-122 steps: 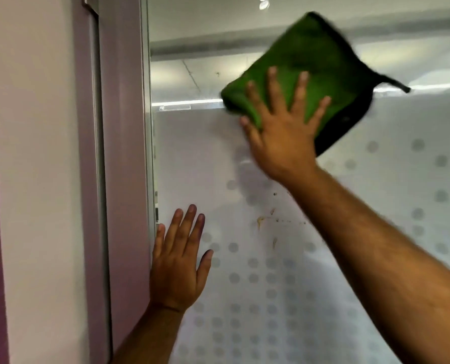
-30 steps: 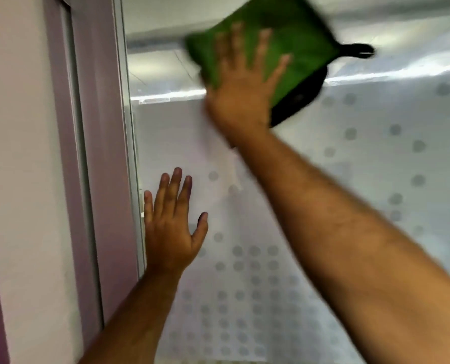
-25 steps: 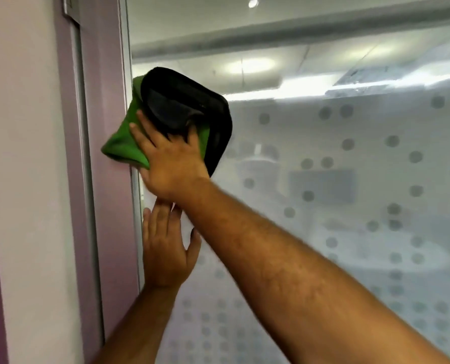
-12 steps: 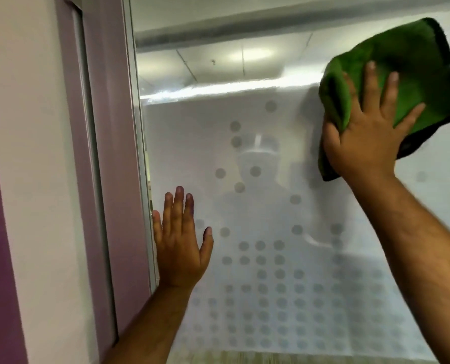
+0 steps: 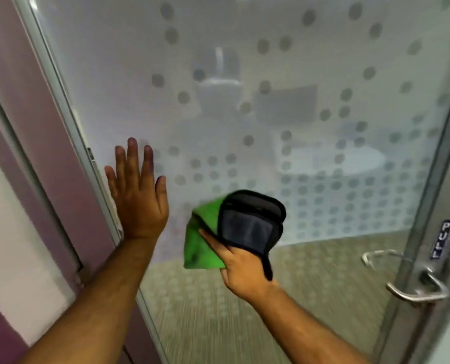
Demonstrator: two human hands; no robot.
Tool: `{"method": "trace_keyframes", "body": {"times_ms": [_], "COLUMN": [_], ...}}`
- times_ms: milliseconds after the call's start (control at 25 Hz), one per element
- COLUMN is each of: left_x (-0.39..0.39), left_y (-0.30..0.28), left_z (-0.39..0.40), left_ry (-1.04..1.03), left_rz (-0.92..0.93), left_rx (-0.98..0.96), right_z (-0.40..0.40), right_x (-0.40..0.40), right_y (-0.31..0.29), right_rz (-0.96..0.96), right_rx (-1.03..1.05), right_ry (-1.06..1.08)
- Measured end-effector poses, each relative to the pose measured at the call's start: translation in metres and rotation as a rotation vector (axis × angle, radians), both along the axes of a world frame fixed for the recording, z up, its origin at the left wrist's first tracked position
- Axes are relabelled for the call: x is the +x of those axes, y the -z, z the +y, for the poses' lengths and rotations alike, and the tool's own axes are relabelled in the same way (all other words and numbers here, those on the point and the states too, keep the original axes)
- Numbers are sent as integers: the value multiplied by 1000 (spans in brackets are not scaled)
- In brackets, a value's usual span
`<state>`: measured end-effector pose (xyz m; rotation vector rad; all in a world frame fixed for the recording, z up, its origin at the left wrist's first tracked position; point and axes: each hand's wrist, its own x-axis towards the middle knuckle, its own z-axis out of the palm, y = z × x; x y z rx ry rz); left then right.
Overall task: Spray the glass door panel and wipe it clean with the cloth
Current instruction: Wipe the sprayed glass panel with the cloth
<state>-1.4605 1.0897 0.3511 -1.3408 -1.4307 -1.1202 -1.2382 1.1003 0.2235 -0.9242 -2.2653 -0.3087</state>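
Note:
The glass door panel point(image 5: 271, 74) fills most of the view, frosted with grey dots and clear near the bottom. My right hand point(image 5: 241, 269) presses a green cloth point(image 5: 200, 245) with a black backing against the lower middle of the glass; the black side is folded over my fingers. My left hand point(image 5: 137, 193) lies flat on the glass beside the left frame, fingers spread and pointing up, holding nothing. No spray bottle is in view.
A metal door frame point(image 5: 69, 114) and a purple wall strip point(image 5: 13, 74) run down the left. A steel lever handle point(image 5: 413, 287) and a small blue label point(image 5: 440, 243) sit on the right edge of the door. Carpet shows through the clear lower glass.
My right hand has swept the cloth from the upper right of the glass down to the lower middle, with its black side now showing. The view has tilted downward. My left hand stays flat on the glass.

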Motion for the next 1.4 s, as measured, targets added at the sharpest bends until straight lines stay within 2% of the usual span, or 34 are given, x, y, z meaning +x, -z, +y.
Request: {"method": "trace_keyframes", "body": {"times_ms": [120, 240, 440, 480, 560, 680, 840, 960, 1080, 1120, 1240, 1320, 1360, 1400], "left_x": [7, 10, 11, 11, 11, 10, -18, -39, -36, -33, -25, -15, -10, -4], "left_y": [30, 45, 48, 49, 47, 41, 37, 43, 62, 67, 79, 82, 82, 83], "left_z": [-6, -9, -9, -10, -13, -18, -47, -73, -82, -83, -84, -84, -82, -80], "left_ry": [11, -6, -23, -11, 3, 46, 337, 369, 295, 275, 232, 225, 229, 232], "left_rz": [0, -16, -37, -37, -41, -55, -75, -89, -15, 4, 45, 68, 56, 32], "left_rx": [-80, -134, -205, -220, -235, -281, -304, -354, -458, -491, -580, -600, -601, -600], "right_z": [2, 20, 59, 61, 53, 23, -22, -41, -47, -43, -33, -20, -11, 0], "right_x": [56, 103, 105, 91, 48, -17, -76, -83, -50, -29, 47, 82, 89, 91], "right_y": [30, 9, -119, -144, -173, -158, -89, -60, -37, -27, -11, -17, -21, -24], "right_rz": [100, 274, 856, 905, 776, 446, 120, -17, 23, 40, 108, 187, 339, 586], "right_rx": [-69, -30, -116, -121, -31, 89, 56, -79, -218, -210, -175, -313, -424, -547], "right_ry": [154, 442, 580, 611, 647, 448, 56, -74, -107, -29, 387, 570, 600, 611]}}
